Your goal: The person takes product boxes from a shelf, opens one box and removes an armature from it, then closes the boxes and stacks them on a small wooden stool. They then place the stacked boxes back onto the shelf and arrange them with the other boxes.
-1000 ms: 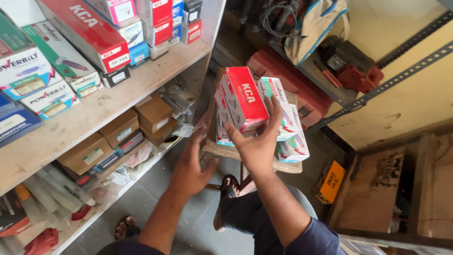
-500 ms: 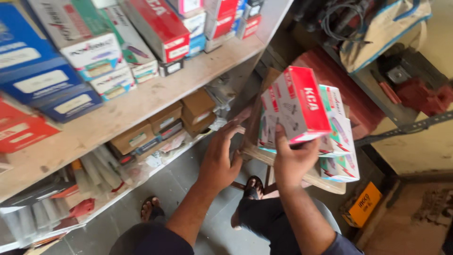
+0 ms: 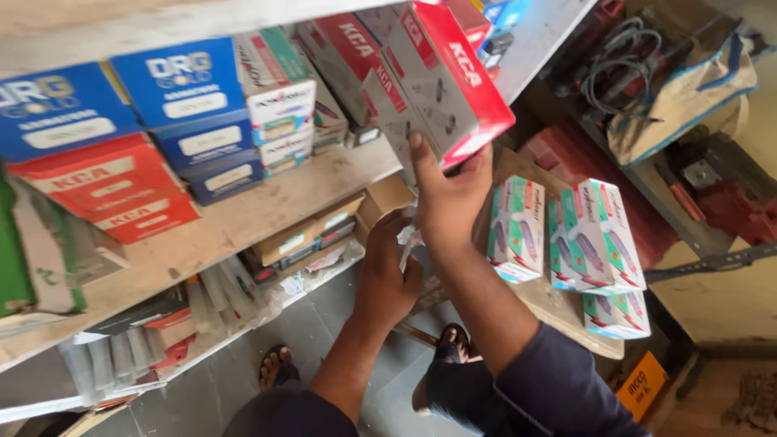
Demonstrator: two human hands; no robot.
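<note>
Right hand [image 3: 447, 198] under red-and-grey box [image 3: 449, 81]

1. Lighting's soft daylight, pretty even, no hard glare anywhere.
2. Brightest bit is at 2-3 o'clock, the pale wall [image 3: 728, 283] looks a bit washed out.
3. Darkest at 6-7 o'clock, the floor [image 3: 324, 324] under the shelf [image 3: 243, 235] sits in shade.
4. Slight motion blur on the red box [image 3: 453, 81] at 12 and the blue boxes [image 3: 121, 105] at 10.
5. Edges bend a little, wide-angle lens imo.
</note>
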